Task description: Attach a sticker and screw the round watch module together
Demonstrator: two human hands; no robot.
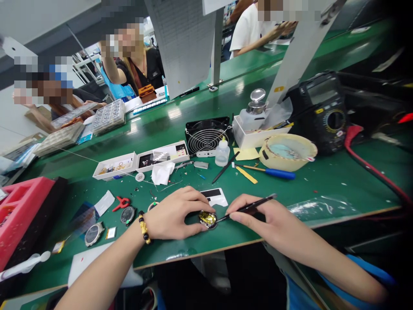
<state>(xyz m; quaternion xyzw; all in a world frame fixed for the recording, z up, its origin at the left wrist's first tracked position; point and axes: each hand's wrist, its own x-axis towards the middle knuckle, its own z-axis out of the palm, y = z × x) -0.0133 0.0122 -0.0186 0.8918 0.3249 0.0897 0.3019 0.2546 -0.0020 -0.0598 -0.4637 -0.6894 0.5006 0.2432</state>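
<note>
My left hand (pixel 179 213) pinches a small round watch case (pixel 208 218) between thumb and fingers, low over the green bench. Its inside faces up, with shiny yellow and silvery parts showing. My right hand (pixel 254 213) grips slim black tweezers (pixel 258 203) like a pen, and their tip points at the right rim of the case. Whether the tip touches it I cannot tell. Behind the hands lies a white card with a black strip (pixel 217 196). Left of my left wrist are a round watch face (pixel 127 215), a silver watch case (pixel 94 234) and a red clamp (pixel 121 203).
Along the back stand parts trays (pixel 116 167), a black fan (pixel 206 137), a small bottle (pixel 222 153), a cream bowl (pixel 287 161) and a multimeter (pixel 322 112). A blue-handled screwdriver (pixel 280 173) lies before the bowl. A red foam tray (pixel 22 215) is at left. Other people sit across the bench.
</note>
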